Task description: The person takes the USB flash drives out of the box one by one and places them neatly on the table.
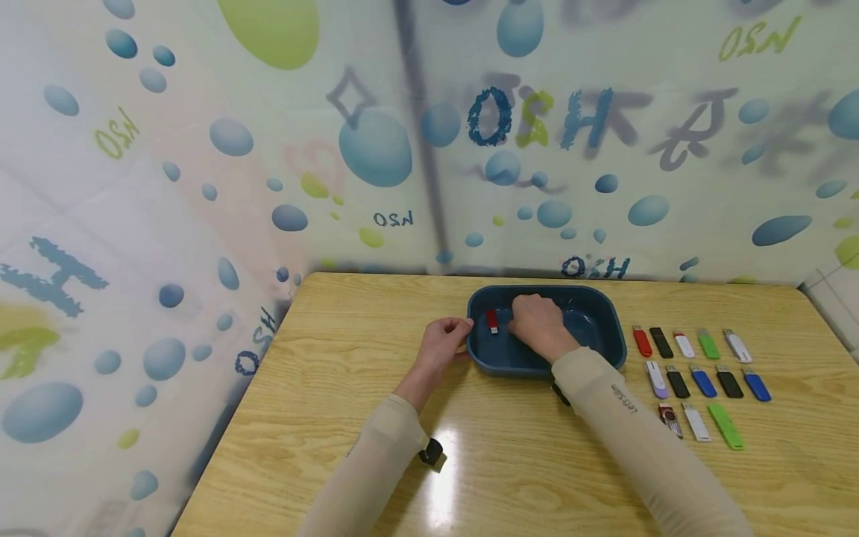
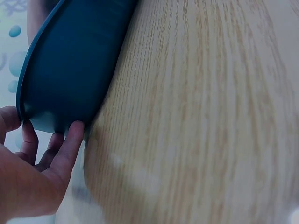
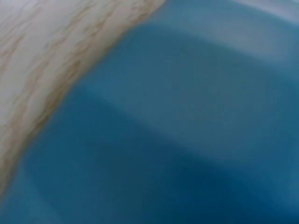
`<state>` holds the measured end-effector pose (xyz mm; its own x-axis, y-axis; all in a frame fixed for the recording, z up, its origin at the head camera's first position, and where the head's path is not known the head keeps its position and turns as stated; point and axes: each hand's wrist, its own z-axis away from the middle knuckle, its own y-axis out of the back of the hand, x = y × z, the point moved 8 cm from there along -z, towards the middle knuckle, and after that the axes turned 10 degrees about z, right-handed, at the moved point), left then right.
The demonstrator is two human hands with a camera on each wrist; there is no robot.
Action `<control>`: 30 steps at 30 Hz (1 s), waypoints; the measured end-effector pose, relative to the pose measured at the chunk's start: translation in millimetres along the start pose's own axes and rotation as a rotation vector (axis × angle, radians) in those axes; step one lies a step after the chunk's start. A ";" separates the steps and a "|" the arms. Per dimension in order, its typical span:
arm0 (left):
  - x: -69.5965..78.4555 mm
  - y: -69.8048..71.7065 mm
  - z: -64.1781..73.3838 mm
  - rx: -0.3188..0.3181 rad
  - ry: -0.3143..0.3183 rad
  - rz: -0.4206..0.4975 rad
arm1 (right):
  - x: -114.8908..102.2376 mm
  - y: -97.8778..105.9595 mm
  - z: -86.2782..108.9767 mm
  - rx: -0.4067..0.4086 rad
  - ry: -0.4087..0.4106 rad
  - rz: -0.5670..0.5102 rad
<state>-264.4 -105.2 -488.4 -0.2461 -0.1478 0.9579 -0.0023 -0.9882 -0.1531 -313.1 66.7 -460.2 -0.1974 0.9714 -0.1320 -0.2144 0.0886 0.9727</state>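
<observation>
A dark blue plastic basin (image 1: 478, 350) stands near the back edge of the wooden table. My left hand (image 1: 443, 339) holds its left end, the thumb at the rim and the fingertips against the outer wall in the left wrist view. My right hand (image 1: 537, 321) reaches down inside the basin, knuckles up. Its fingertips are hidden, so I cannot tell whether they hold anything. A red USB stick (image 1: 492, 321) lies on the basin floor left of that hand. In the right wrist view the blurred basin wall (image 3: 187, 102) covers most of the picture.
Several USB sticks lie in three rows right of the basin, among them a red one (image 1: 642, 341), a blue one (image 1: 757, 386) and a long green one (image 1: 726, 426). A patterned curtain (image 1: 376, 246) hangs behind the table (image 1: 335, 335).
</observation>
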 end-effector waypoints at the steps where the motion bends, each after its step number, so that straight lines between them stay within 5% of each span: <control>1: 0.1 -0.1 0.0 0.001 -0.001 0.000 | -0.3 0.4 0.2 0.005 0.005 0.000; 7: 1.2 -1.0 0.1 -0.013 0.005 -0.003 | -0.7 1.3 0.7 0.007 0.021 -0.008; 14: 28.6 -9.6 23.7 -0.032 0.019 -0.020 | -0.5 0.4 1.7 0.016 0.037 -0.023; 19: 32.0 -10.9 27.4 -0.032 0.025 -0.024 | 3.3 0.2 3.9 0.019 0.044 -0.070; 30: 4.0 -1.9 2.3 -0.010 0.041 -0.028 | 19.4 9.7 21.4 0.040 0.018 -0.156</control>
<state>-263.1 -104.0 -483.7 -0.2853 -0.1185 0.9511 -0.0191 -0.9914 -0.1293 -298.6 91.1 -449.2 -0.1824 0.9411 -0.2848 -0.2057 0.2468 0.9470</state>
